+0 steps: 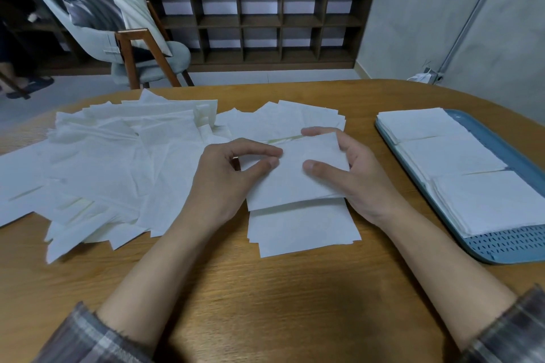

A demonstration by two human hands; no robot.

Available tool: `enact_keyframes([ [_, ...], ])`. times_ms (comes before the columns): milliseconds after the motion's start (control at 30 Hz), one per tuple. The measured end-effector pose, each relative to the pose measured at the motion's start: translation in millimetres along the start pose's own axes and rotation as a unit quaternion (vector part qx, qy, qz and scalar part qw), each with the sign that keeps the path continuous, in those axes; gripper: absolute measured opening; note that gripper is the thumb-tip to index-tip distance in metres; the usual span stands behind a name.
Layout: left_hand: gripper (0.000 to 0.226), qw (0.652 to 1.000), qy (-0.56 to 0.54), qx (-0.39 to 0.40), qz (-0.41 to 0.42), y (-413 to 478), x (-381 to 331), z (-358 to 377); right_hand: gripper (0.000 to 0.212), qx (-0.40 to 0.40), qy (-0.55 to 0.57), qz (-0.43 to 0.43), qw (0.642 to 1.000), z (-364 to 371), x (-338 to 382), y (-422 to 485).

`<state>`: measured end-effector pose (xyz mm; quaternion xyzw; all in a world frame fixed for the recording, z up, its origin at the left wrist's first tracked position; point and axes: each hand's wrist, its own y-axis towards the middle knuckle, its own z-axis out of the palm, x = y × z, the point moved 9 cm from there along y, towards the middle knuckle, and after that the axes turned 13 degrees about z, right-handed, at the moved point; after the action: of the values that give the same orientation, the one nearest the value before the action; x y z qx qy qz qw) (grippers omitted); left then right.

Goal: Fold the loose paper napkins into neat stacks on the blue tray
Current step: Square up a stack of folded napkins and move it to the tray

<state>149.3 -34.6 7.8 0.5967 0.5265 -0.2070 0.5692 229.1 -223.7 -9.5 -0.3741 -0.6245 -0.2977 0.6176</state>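
Observation:
A white paper napkin (292,180) is held just above the wooden table, folded over. My left hand (227,174) pinches its left edge between thumb and fingers. My right hand (354,174) grips its right side, thumb on top and fingers behind the far edge. Under it lie more flat napkins (300,230). A wide heap of loose napkins (112,162) spreads over the left half of the table. The blue tray (507,244) sits at the right with three stacks of folded napkins (448,156) in a row.
The wooden table (265,289) has a curved far edge. Beyond it stand a grey chair with wooden legs (138,53) and a dark cubby shelf (259,20) against the wall. A person's foot in a sandal (29,85) shows at far left.

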Motion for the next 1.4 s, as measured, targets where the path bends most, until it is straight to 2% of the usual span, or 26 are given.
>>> enact_keyframes([
  [167,0.010,1.000,0.004,0.014,0.012,1,0,3,0.070,-0.005,-0.069,-0.025,0.997,3,5,-1],
  [533,0.012,0.999,0.019,0.014,0.035,2,-2,3,0.094,-0.025,-0.122,-0.069,0.990,7,13,-5],
  [700,0.022,0.996,0.065,-0.015,0.060,1,-6,-1,0.084,-0.031,-0.129,-0.092,0.987,6,17,-6],
  [800,0.031,0.997,0.064,-0.027,0.039,3,-5,-6,0.078,-0.023,-0.070,-0.088,0.993,0,18,-5],
  [933,0.025,0.999,-0.032,-0.017,-0.004,2,1,1,0.077,-0.025,-0.045,-0.077,0.996,-4,16,-5],
  [1000,0.021,1.000,0.004,-0.027,0.011,2,1,-1,0.073,-0.035,-0.055,-0.058,0.996,-3,12,-3],
  [1067,0.018,0.997,0.060,-0.033,0.020,1,-1,-4,0.061,-0.020,-0.059,-0.046,0.997,-1,10,-3],
  [1200,0.019,0.997,0.034,-0.057,0.038,1,-7,-8,0.030,-0.015,-0.065,-0.070,0.995,-3,15,-4],
  [1333,0.046,1.000,-0.020,-0.018,0.008,0,-10,2,0.028,-0.028,0.017,-0.060,0.998,-12,12,-3],
  [1400,0.055,0.999,-0.031,0.015,0.000,-2,-10,8,0.027,-0.030,0.008,-0.056,0.998,-14,10,-1],
])
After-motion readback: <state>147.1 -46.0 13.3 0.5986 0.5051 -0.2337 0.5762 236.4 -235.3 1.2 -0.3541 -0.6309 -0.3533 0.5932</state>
